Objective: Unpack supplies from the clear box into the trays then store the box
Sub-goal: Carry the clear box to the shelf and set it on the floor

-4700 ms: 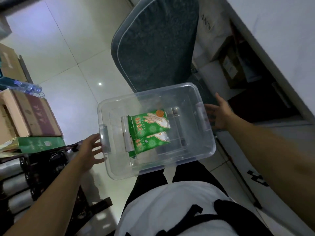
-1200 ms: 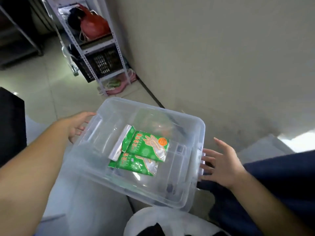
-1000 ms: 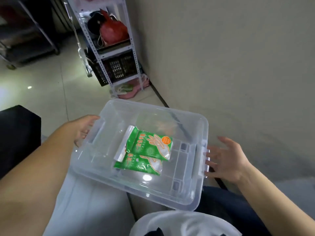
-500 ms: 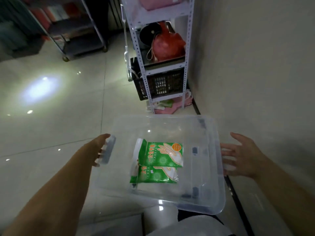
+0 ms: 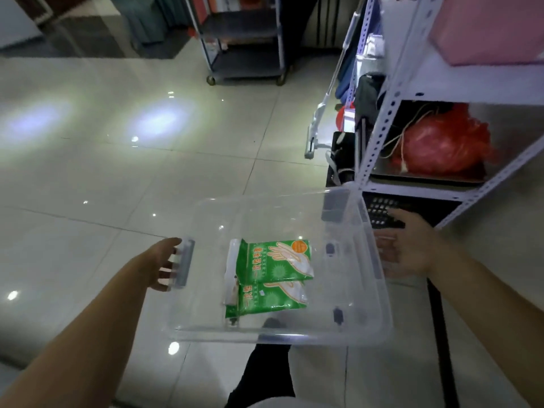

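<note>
Clear box (image 5: 347,328): carried above the tiled floor (image 5: 88,187), roughly level, directly ahead of the person and between both arms — long axis running left to right from hand to hand.
Left hand (image 5: 160,265): at the box's left end, fingers spread and hooked under the grey handle (image 5: 185,265); it bears the box rather than closing tight around it.
Right hand (image 5: 409,248): at the right end, palm flat against the outside wall with fingers open; whether any fingertip curls under the rim I cannot tell.
Glove packets (image 5: 273,278): two green packs still lying in the box, overlapping, a little left of centre — nearer the left hand, within reach of either.
Shelving (image 5: 379,128): white metal rack ahead and to the right, its corner just beyond the box's far right edge; a red bag (image 5: 441,145) sits on one shelf.
Trays: none in view.
Judgement: unpacking is not finished; both hands are taken up by the carry, so the box likely needs setting down before a packet can be lifted.
</note>
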